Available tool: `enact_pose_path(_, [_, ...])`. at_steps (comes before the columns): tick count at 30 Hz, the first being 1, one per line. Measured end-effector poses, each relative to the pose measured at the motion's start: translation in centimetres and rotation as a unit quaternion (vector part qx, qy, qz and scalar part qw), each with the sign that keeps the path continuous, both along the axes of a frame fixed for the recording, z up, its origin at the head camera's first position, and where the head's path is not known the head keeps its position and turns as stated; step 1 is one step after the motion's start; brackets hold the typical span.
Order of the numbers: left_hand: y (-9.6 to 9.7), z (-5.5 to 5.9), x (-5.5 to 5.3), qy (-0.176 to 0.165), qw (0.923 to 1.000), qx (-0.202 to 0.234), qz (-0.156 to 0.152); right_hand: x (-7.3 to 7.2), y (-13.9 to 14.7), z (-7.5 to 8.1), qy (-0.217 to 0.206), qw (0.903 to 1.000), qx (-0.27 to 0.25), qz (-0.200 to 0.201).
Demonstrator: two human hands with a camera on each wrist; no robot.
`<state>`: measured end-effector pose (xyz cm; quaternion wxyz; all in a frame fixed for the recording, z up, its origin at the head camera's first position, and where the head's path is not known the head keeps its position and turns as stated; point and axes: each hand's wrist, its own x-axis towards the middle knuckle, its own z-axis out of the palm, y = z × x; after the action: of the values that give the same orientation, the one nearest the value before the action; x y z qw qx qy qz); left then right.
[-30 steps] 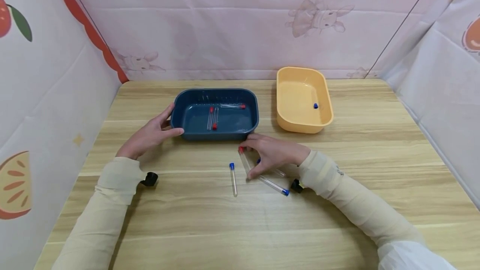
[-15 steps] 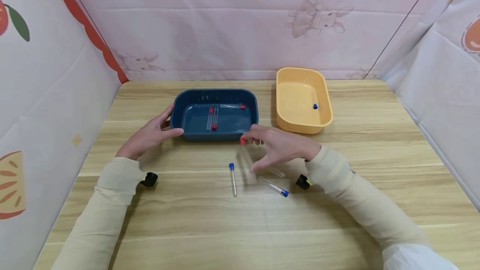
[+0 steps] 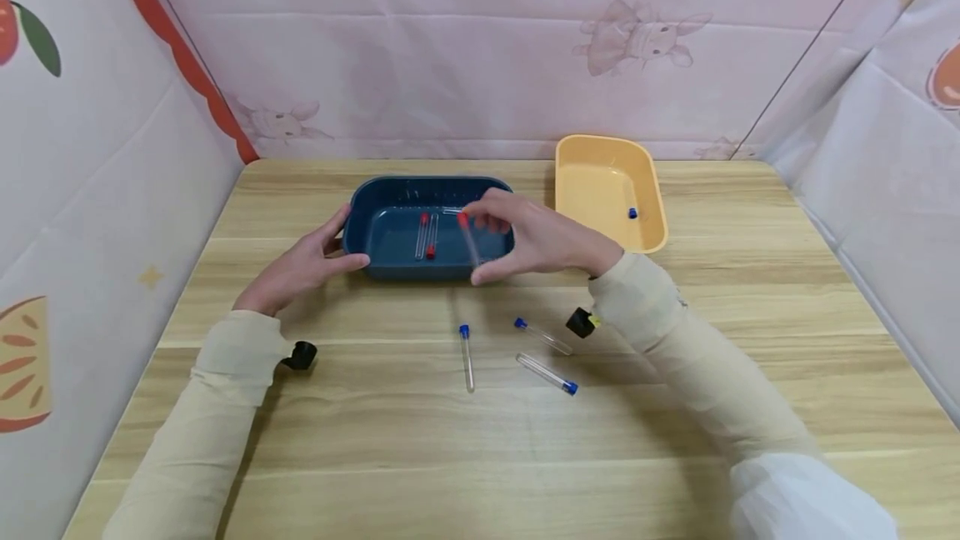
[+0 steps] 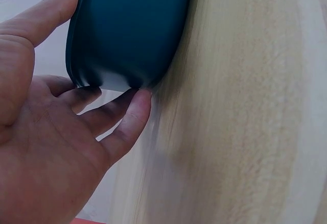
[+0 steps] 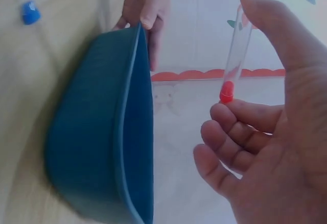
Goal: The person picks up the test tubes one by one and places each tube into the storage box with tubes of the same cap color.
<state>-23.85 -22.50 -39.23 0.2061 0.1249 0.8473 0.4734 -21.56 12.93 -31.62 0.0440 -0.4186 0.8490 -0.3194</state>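
My left hand (image 3: 296,269) holds the left end of a dark blue plastic bin (image 3: 390,272), thumb at the front rim, other fingers against the end wall (image 4: 127,30). Over the bin's right side, my right hand (image 3: 543,236) pinches a clear test tube (image 5: 237,50) lengthwise, thumb on its rounded end and index finger at its red cap (image 5: 227,90). Inside the bin lie two red-capped tubes side by side, one of them a test tube (image 3: 420,242) with its cap at the back. Another tube (image 3: 452,210) behind them is partly hidden by my right hand.
Several blue-capped items are about: a tube (image 3: 467,361) in the middle of the wooden table (image 3: 360,440), another tube (image 3: 545,337) and a third tube (image 3: 543,372) to its right. A yellow bin (image 3: 600,182) at back right has a small blue cap (image 3: 632,212) inside.
My right hand has lifted the red-capped test tube from the table and carried it up and left over the blue bin. The left hand keeps its place on the bin.
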Motion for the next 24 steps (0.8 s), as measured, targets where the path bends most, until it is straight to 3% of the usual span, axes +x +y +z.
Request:
enact_pose_path(7, [-0.1,-0.1,0.0,-0.002,1.0000,0.007,0.004,-2.5,-2.2,-0.2,0.011,0.9997,-0.008,-0.018])
enact_pose_path(13, [-0.1,-0.1,0.1,-0.001,1.0000,-0.003,0.006,-4.6,-4.0,-0.8,-0.013,0.9987,-0.008,-0.048])
enact_pose_path(22, [0.0,0.3,0.4,-0.004,1.0000,0.005,0.001,-7.5,-6.6,-3.4,-0.041,0.9942,0.018,-0.097])
enact_pose_path(24, [0.3,1.1,0.7,-0.010,1.0000,0.001,0.000,-7.8,-7.0,-4.2,-0.044,0.9934,0.031,-0.101])
